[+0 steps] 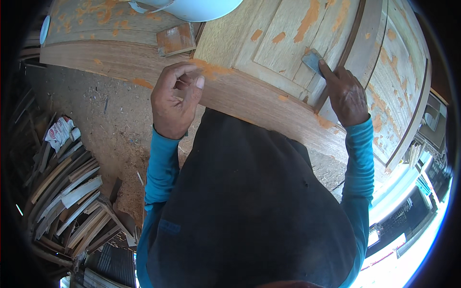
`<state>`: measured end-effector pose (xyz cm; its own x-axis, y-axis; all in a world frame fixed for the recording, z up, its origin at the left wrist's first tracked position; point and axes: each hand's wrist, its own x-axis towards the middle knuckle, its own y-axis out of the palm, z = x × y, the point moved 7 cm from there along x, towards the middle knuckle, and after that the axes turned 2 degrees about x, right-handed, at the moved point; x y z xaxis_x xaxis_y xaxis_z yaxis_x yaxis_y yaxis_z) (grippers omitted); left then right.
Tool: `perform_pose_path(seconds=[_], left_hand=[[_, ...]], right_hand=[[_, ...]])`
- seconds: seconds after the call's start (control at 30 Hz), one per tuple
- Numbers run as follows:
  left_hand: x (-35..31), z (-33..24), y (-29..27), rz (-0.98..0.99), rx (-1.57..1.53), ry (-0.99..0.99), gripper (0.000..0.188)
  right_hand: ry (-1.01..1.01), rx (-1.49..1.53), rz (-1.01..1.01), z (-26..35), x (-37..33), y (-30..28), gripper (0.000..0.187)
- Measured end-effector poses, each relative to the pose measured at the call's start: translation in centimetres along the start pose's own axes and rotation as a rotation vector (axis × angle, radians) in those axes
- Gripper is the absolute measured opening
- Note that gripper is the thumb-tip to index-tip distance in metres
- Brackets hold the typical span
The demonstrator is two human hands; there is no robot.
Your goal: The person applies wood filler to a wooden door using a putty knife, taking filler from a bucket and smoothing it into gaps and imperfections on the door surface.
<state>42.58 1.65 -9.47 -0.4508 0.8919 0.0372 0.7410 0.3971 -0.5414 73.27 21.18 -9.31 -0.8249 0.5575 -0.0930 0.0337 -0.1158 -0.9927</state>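
A wooden door panel (pixel 269 55) with orange filler patches lies in front of me. Over its right part, my right hand (pixel 346 93) grips a small flat grey-blue scraper (pixel 313 61), the thumb pressed along it. The scraper's far end is at the panel's surface, near a groove beside a dark moulding. At the near edge of the work, my left hand (pixel 175 98) is raised with its fingers loosely curled and the thumb apart. Nothing shows in it. Just beyond it sits a small brown wooden block (pixel 176 40) with an orange-smeared top.
A white bucket (pixel 194 8) stands at the far edge of view. Another filler-patched panel (pixel 391 91) lies to the right. Stacked wood offcuts (pixel 79 197) and a white bag (pixel 60 133) are on the dusty ground (pixel 115 125) at left.
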Motion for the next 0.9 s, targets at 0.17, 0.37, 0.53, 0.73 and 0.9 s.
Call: perform_pose_path(seconds=[0.17, 0.37, 0.53, 0.73, 0.9], left_hand=[[1.0, 1.2, -3.2, -0.219, -0.103, -0.017, 0.033], [11.6, -1.5, -9.5, -0.524, -0.282, 0.027, 0.057], [19.0, -1.5, -8.7, -0.185, -0.387, 0.146, 0.059], [13.5, -7.0, -5.4, -0.214, -0.421, 0.451, 0.062], [9.5, -9.0, -3.0, -0.212, -0.138, 0.581, 0.074]], right_hand=[[0.121, 0.261, 0.013, -0.8, -0.8, -1.9, 0.042], [0.182, 0.416, -0.143, 1.2, 0.4, -5.2, 0.042], [0.263, 0.431, -0.242, 3.4, 1.3, -10.3, 0.040], [0.217, 0.348, -0.450, 8.8, 5.9, -18.5, 0.041], [0.074, 0.230, -0.244, 12.6, 14.1, -15.8, 0.025]])
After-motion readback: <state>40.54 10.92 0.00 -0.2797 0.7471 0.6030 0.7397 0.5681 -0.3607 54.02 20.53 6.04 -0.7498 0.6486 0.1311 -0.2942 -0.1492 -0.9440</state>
